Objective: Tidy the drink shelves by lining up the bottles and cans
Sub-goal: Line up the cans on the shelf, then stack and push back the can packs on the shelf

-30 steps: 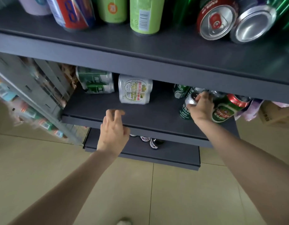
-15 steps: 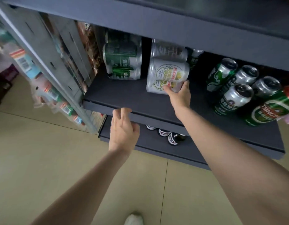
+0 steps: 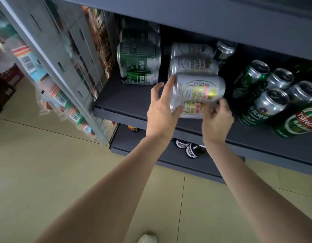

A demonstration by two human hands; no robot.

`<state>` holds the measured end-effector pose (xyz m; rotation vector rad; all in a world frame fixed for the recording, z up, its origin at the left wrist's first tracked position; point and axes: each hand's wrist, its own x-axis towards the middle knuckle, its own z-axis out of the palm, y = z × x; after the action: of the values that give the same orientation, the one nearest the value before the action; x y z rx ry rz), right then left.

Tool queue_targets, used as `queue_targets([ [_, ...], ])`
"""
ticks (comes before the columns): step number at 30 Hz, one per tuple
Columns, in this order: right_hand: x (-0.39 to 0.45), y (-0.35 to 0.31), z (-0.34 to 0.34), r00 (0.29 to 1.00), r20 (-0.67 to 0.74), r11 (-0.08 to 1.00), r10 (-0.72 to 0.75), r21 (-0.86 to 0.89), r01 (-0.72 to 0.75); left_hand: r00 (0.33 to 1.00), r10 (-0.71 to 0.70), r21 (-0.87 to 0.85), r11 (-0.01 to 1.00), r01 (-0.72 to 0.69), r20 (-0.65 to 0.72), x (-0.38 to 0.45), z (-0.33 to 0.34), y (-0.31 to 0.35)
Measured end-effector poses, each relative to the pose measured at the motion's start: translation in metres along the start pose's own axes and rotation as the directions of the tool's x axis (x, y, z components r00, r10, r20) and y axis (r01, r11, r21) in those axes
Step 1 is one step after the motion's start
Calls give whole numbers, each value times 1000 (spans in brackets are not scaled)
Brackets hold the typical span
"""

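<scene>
1. My left hand (image 3: pixel 162 111) and right hand (image 3: pixel 216 121), fingers curled, grip the shrink-wrapped pack of silver cans with yellow labels (image 3: pixel 197 95) from either side.
2. The pack sits at the front of the dark grey metal shelf (image 3: pixel 127 102), between the green-labelled wrapped pack (image 3: pixel 139 67) and loose green cans (image 3: pixel 263 106).
3. Advice: slide it squarely back, label forward, avoiding neighbours.

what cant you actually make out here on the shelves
All in the head view:
- Silver can pack: label print blurred; left hand and right hand cover its lower front.
- Green can pack: top rows lost in shadow under the upper shelf.
- Red-labelled can: cut off by the right edge.
- Bottles on the lower shelf: only tops visible; the middle shelf hides the rest.
</scene>
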<state>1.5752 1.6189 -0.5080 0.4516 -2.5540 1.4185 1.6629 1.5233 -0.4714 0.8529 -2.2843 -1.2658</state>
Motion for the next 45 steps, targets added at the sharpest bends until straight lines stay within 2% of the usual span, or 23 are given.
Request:
queue_targets([
  [4, 8, -5, -38, 996, 5, 985, -94, -143, 94, 998, -1, -165, 986, -8, -57, -11, 8, 12],
  [6, 12, -5, -43, 994, 41, 979, -98, -176, 103, 998, -3, -184, 983, -9, -64, -18, 11, 13],
  [10, 6, -6, -37, 993, 89, 987, -74, -134, 85, 996, 4, -124, 992, -14, -88, -16, 9, 8],
  [15, -7, 0, -39, 993, 94, 993, -64, -91, 72, 997, 69, -64, 995, -71, -34, -23, 7, 9],
  [22, -19, 2, -36, 999, 43, 1000, -20, -14, 21, 988, 155, 93, 984, -154, -6, -17, 0, 13],
  [29, -16, 3, -38, 998, 45, 998, -43, -42, 45, 990, 136, 197, 971, -138, 27, -17, 4, 14],
  [34, -4, -5, -47, 991, 112, 982, -69, -167, 87, 996, 83, 15, 996, -82, -33, -24, 9, 14],
  [40, 1, -28, -62, 941, 178, 864, -288, -376, 335, 993, -48, -201, 979, 25, -107, -37, 15, 3],
  [45, -3, -33, -46, 884, 178, 744, -433, -483, 462, 982, -113, -203, 976, 81, -151, -31, 8, -12],
])
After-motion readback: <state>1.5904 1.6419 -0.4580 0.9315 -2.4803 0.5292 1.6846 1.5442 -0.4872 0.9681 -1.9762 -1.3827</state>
